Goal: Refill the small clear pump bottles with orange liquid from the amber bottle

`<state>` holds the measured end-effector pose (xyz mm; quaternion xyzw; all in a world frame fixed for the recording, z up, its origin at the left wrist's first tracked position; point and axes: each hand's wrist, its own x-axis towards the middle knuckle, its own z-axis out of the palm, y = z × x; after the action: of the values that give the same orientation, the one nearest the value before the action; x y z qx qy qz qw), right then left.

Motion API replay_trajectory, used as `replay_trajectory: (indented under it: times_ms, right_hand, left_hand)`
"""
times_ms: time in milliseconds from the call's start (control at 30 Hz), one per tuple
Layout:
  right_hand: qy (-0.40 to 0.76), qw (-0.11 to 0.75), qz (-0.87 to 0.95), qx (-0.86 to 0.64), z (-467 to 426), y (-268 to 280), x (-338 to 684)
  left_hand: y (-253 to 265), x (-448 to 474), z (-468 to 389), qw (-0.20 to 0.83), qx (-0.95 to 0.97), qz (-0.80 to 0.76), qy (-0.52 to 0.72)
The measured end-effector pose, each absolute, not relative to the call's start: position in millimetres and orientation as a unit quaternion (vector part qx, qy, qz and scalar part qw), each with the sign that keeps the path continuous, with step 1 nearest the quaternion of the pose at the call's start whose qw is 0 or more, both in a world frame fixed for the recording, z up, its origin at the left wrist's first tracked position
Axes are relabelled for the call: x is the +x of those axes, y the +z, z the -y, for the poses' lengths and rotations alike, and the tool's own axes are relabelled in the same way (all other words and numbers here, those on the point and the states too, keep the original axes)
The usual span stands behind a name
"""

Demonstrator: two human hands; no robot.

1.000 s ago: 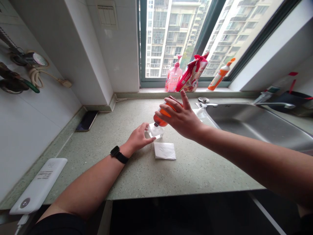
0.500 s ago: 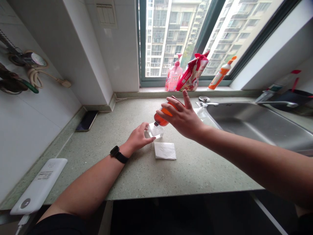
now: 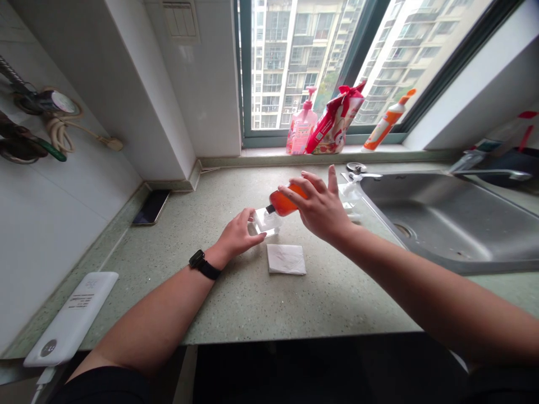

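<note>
My left hand [image 3: 241, 234] grips the left side of a small clear plastic box [image 3: 266, 222] on the counter, thumb in front and fingers behind. Tipped over that box is an orange bottle [image 3: 283, 203], its dark neck pointing down and left at the box. My right hand [image 3: 322, 203] is wrapped around the bottle's body. Whether liquid flows from the neck, I cannot tell. Just in front of the box lies a folded white tissue [image 3: 286, 259], touched by neither hand.
A steel sink [image 3: 438, 264] takes up the right side, with a clear pump bottle [image 3: 351, 191] by its left edge. A phone [image 3: 151, 207] and a white power bank [image 3: 71, 318] lie at left. On the windowsill stand a pink pump bottle [image 3: 302, 129], a red bag [image 3: 336, 120] and an orange-white bottle [image 3: 388, 124].
My right hand and the orange bottle have moved slightly right and down, and the bottle lies flatter. My left hand keeps its place at the box.
</note>
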<state>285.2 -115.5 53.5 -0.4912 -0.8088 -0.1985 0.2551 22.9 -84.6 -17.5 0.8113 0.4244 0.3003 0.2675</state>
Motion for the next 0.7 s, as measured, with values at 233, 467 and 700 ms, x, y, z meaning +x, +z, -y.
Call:
replay_trajectory:
  times_ms: [233, 467, 700]
  right_hand:
    - [-0.187, 0.300, 0.771, -0.530, 116.1, 25.8, 282.7]
    - [-0.143, 0.346, 0.754, -0.540, 108.4, 6.3, 286.8]
    - [-0.030, 0.428, 0.730, -0.532, 101.2, -12.3, 301.4]
  left_hand:
    - [-17.1, 20.2, 82.3, 0.263, 0.809, -0.431, 0.302]
    - [-13.9, 19.8, 81.3, 0.270, 0.802, -0.437, 0.304]
    - [-16.8, 15.6, 76.4, 0.268, 0.780, -0.469, 0.316]
